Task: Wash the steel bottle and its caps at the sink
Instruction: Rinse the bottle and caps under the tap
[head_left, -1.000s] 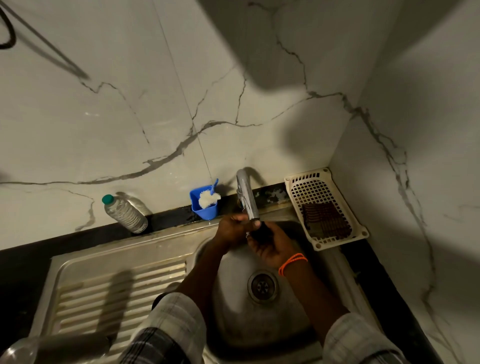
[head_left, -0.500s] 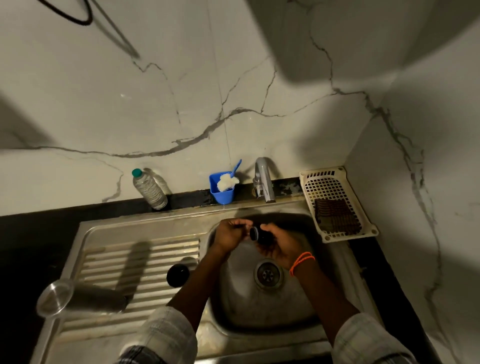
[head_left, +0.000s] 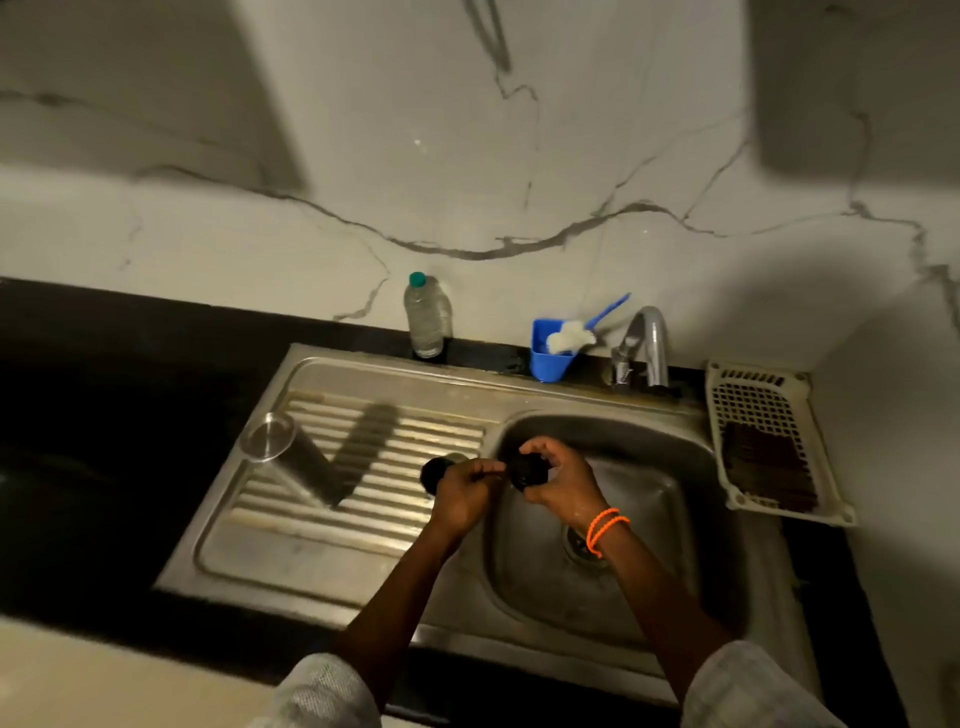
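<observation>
My right hand (head_left: 563, 480), with orange bands at the wrist, grips a small black cap (head_left: 527, 469) over the left edge of the sink basin (head_left: 670, 499). My left hand (head_left: 465, 491) is next to it, its fingertips pinching at the cap's left side. A second dark round cap (head_left: 434, 470) lies on the ribbed drainboard (head_left: 363, 467), partly hidden behind my left hand. The steel bottle (head_left: 293, 457) lies on its side on the drainboard, open mouth toward the left.
A curved tap (head_left: 647, 343) stands behind the basin, with no visible water. A blue cup with a brush (head_left: 553, 353) and a clear plastic bottle (head_left: 427, 317) stand at the wall. A white basket (head_left: 769, 441) holding a dark scrubber sits right of the sink.
My hands have drawn back from under the tap toward the basin's left edge, still holding the black cap. The view has shifted so the drainboard and steel bottle show more fully.
</observation>
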